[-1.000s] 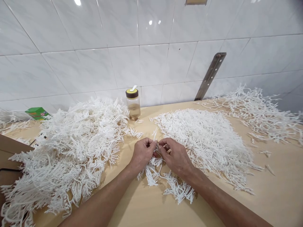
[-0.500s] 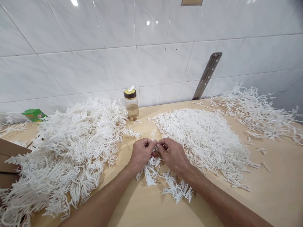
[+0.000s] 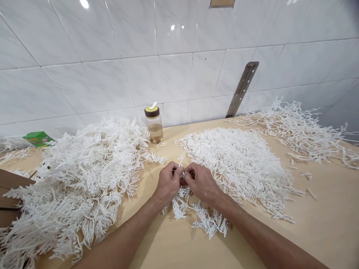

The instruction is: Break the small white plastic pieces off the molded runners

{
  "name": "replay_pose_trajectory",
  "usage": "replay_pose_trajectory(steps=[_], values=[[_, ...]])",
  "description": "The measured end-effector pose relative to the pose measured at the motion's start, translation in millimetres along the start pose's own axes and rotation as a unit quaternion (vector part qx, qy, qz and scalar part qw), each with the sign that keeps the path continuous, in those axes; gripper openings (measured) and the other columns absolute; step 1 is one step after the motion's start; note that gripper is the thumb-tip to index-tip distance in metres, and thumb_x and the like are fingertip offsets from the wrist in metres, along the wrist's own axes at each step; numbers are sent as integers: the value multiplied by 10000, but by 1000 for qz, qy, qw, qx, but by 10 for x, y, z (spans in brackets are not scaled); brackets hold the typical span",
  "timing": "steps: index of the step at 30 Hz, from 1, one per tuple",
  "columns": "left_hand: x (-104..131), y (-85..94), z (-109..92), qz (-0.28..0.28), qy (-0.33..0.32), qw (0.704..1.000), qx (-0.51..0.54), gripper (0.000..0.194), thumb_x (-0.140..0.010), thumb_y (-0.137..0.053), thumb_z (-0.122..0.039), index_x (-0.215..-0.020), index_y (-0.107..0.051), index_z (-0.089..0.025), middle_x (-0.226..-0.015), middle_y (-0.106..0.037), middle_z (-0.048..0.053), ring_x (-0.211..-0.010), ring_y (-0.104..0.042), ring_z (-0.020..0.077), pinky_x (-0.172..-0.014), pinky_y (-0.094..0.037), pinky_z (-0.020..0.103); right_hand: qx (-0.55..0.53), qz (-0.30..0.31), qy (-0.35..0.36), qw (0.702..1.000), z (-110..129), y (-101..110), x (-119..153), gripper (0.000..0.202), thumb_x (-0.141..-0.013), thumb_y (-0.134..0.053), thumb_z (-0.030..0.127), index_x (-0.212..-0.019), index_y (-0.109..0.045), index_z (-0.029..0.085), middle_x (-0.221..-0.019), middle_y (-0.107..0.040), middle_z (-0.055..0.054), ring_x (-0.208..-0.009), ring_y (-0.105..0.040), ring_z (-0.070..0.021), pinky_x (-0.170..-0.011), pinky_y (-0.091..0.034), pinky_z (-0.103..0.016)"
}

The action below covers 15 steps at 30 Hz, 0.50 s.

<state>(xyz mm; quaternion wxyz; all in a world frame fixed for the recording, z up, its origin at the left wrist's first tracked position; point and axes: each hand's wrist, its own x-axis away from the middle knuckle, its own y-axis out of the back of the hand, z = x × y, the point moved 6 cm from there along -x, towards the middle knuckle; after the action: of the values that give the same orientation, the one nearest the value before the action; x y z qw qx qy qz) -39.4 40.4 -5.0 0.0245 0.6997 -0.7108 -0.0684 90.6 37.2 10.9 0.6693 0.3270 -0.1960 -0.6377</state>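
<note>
Near the middle of the table, my left hand (image 3: 169, 182) is closed in a pinch on a white branched sprig (image 3: 181, 160) whose thin tip sticks up above the fingertips. My right hand (image 3: 199, 182) pinches at the same sprig, its fingertips almost touching those of my left hand. Small parts between the fingers are hidden. Below both hands lie more white sprigs (image 3: 210, 221), partly under my wrists. A large heap of white branched pieces (image 3: 92, 164) is to the left, and a flatter pile of short white pieces (image 3: 238, 160) spreads to the right.
A lidded bottle (image 3: 155, 125) with brownish liquid stands by the tiled wall. Bare white stems (image 3: 305, 130) lie at the back right. A green box (image 3: 37, 138) and a brown carton (image 3: 12, 186) are at the left. A metal bracket (image 3: 242, 89) leans along the wall.
The view has shifted slightly. The fingers of both hands have moved a little around the sprig, and its raised tip leans somewhat more to the right.
</note>
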Motion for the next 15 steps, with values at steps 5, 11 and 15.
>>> replay_pose_trajectory(steps=[5, 11, 15], values=[[11, 9, -30, 2, 5, 1000, 15, 257, -836, -597, -413, -730, -542, -185, -583, -559, -27, -523, -513, 115, -521, -424, 221, -15, -13, -13, 1000, -6, -60, -19, 131, -838, -507, 264, -763, -590, 196, -645, -639, -8, -590, -574, -166, -556, -383, -276], [40, -1, -59, 4, 12, 998, 66, 285, -827, -620, -435, -730, -523, -185, -580, -545, -38, -530, -543, 110, -508, -430, 205, -52, -60, -38, 996, -122, 17, -35, 100, -824, -491, 226, -725, -503, 215, -579, -594, -2, -497, -549, -151, -447, -361, -250], [35, -19, -49, 7, 30, 996, 86, 315, -815, -649, -459, -733, -558, -168, -556, -573, -26, -510, -542, 104, -510, -432, 203, -111, -53, -77, 989, -258, 102, -45, 78, -834, -509, 265, -771, -517, 219, -560, -589, 20, -433, -537, -144, -406, -386, -249]])
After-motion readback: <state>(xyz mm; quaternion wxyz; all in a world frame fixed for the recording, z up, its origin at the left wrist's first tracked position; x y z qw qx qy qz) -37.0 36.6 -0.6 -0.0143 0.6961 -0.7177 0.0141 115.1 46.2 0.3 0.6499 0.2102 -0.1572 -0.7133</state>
